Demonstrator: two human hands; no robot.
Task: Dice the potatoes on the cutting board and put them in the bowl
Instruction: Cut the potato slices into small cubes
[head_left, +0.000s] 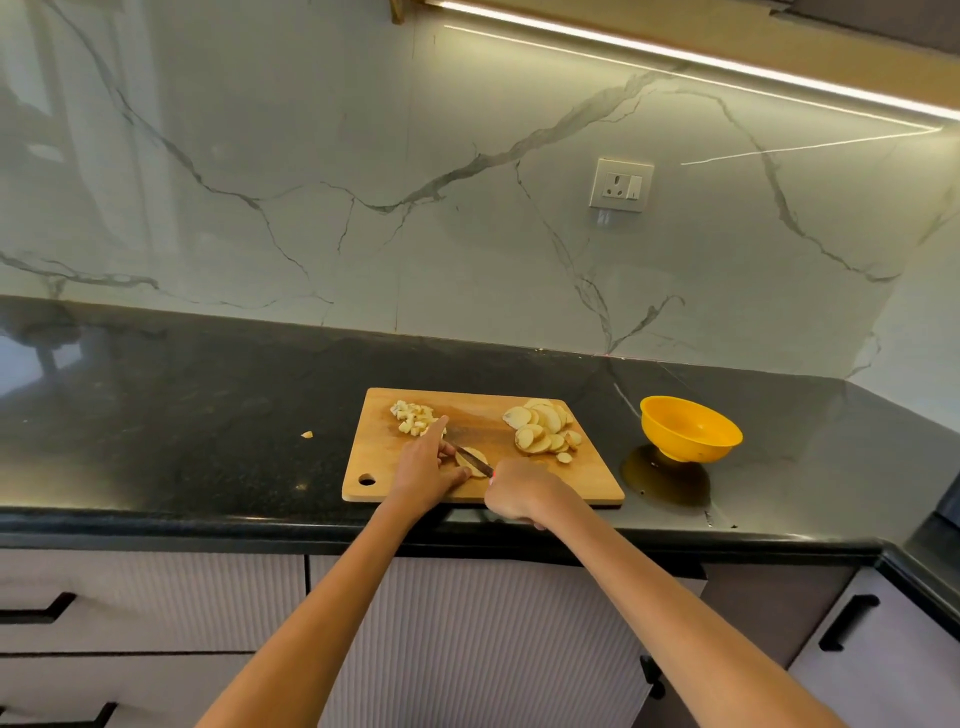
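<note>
One black countertop (208, 395), marble backsplash (311, 182).

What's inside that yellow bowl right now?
The yellow bowl looks empty: only its bare inner wall shows, though the near rim hides part of the bottom. The diced pieces and slices lie on the cutting board.
</note>
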